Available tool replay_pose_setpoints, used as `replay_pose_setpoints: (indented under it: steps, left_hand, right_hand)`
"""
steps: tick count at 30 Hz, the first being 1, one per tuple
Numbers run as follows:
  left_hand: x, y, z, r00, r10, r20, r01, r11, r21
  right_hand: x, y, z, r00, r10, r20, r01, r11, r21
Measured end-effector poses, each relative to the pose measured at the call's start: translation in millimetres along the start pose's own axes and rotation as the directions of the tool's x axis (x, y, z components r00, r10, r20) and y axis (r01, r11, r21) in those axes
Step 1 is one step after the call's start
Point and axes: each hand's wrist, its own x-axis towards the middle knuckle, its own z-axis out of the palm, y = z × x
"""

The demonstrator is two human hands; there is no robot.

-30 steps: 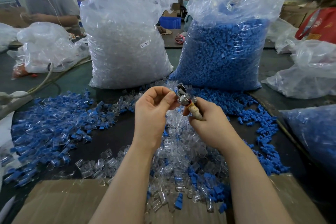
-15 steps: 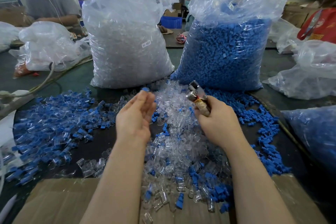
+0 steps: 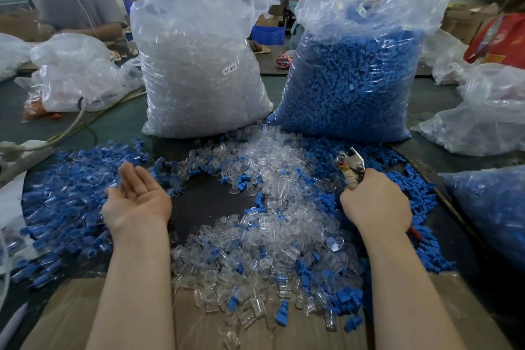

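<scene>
Spanning the whole view: dark table, worker's side at bottom. Two big plastic bags stand upright at the back, side by side, nearly touching at the base. Clear-piece bag on L, w/ small white label reading SJ-017; blue-piece bag on R. Smaller crumpled bag far L, more bags far R, and a bag w/ blue pieces at R edge. Another person at far L, behind the table. Cardboard sheet lies along near edge, partly under the piles.

Loose piles: clear pieces down the centre from the bags to the cardboard; blue pieces along R; mixed blue-and-clear heap on L. Pale cable runs across table at L.

Left hand hovers at inner edge of L heap, palm up, fingers straight and together, released, nothing seen in it. Right hand over R side of clear pile, fist clenched round handles of pliers. Pliers stand nearly upright, metal head poking above the fist, tilted slightly L. Red handle tip shows beside the wrist. Can't tell if the head nips anything.
</scene>
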Motion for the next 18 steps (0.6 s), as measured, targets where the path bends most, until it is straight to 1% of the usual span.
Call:
replay_pose_setpoints:
  steps: [2,3,4,5,6,7,8,9,10,11,12,13,15,17,18]
  left_hand:
    - [1,-1,0,0.999,-0.014,0.032,0.014,1.0,0.025]
    - [2,-3,0,0.998,-0.033,0.046,0.029,0.996,0.088]
    - [2,-5,1,0.996,-0.059,0.065,0.046,0.98,0.196]
    - [1,-9,1,0.992,-0.09,0.092,0.052,0.934,0.353]
    - [-1,-13,1,0.985,-0.12,0.122,0.035,0.839,0.543]
    - [-3,-18,0,0.977,-0.146,0.157,-0.014,0.685,0.728]
    - [-6,-23,-2,0.966,-0.169,0.194,-0.089,0.488,0.868]
    - [-9,-28,-5,0.954,-0.19,0.234,-0.177,0.276,0.945]
    - [-13,-34,-8,0.937,-0.214,0.277,-0.268,0.071,0.961]
    - [-15,-38,-11,0.913,-0.25,0.323,-0.358,-0.11,0.927]
    - [-18,-43,-14,0.883,-0.296,0.364,-0.44,-0.257,0.86]
    - [-20,-47,-18,0.853,-0.339,0.398,-0.508,-0.363,0.781]
    - [-19,-54,-26,0.799,-0.401,0.449,-0.601,-0.507,0.618]
    - [-17,-58,-32,0.755,-0.449,0.477,-0.65,-0.604,0.461]
    - [-16,-59,-34,0.738,-0.475,0.48,-0.665,-0.633,0.396]
  right_hand:
    - [-1,-1,0,0.999,-0.013,0.031,0.014,0.999,-0.039]
    - [-1,-1,0,0.998,-0.027,0.056,0.03,0.998,-0.06]
    - [-2,-2,1,0.996,-0.042,0.078,0.048,0.996,-0.073]
    - [-2,-3,1,0.994,-0.057,0.092,0.064,0.995,-0.076]
    - [-2,-4,2,0.993,-0.071,0.099,0.079,0.994,-0.074]
    - [-2,-5,2,0.992,-0.081,0.1,0.089,0.993,-0.073]
    - [-2,-6,3,0.991,-0.086,0.1,0.093,0.993,-0.076]
    - [-2,-6,3,0.992,-0.083,0.099,0.091,0.993,-0.081]
    - [-2,-6,3,0.992,-0.074,0.098,0.082,0.993,-0.086]
    - [-2,-5,3,0.993,-0.06,0.098,0.069,0.994,-0.089]
    - [-2,-5,3,0.994,-0.048,0.1,0.057,0.994,-0.092]
    - [-3,-5,3,0.994,-0.039,0.103,0.049,0.994,-0.093]
    - [-3,-4,4,0.994,-0.037,0.106,0.046,0.995,-0.087]
    - [-3,-5,4,0.994,-0.045,0.099,0.053,0.995,-0.079]
    - [-3,-5,5,0.995,-0.048,0.092,0.055,0.996,-0.076]
